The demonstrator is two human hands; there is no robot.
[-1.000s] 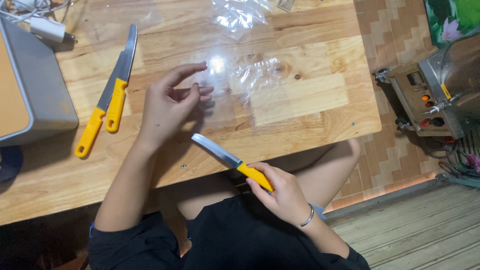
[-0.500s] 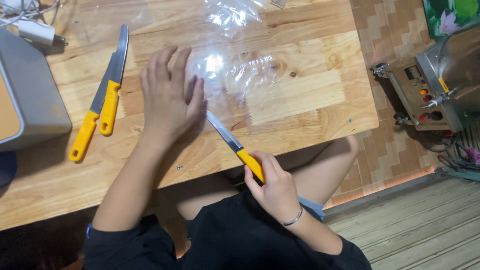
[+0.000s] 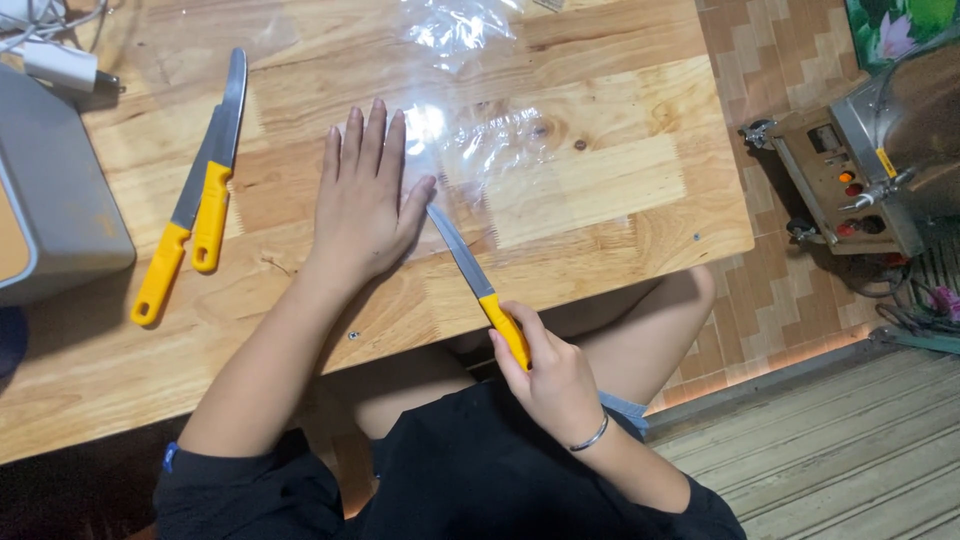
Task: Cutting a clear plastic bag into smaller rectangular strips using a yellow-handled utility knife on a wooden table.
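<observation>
Left hand (image 3: 365,205) now spread flat on table (image 3: 600,200), pinning clear plastic (image 3: 480,150). Right hand (image 3: 550,375) clenched on knife (image 3: 478,285), tip beside thumb. Plastic edges hard to trace.

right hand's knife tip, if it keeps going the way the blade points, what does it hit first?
The right hand holds a yellow-handled knife pointing up-left. The tip sits by the thumb of the left hand, pressed flat on the table, so it likely meets the thumb first, perhaps the clear plastic bag; depth is unclear.
</observation>
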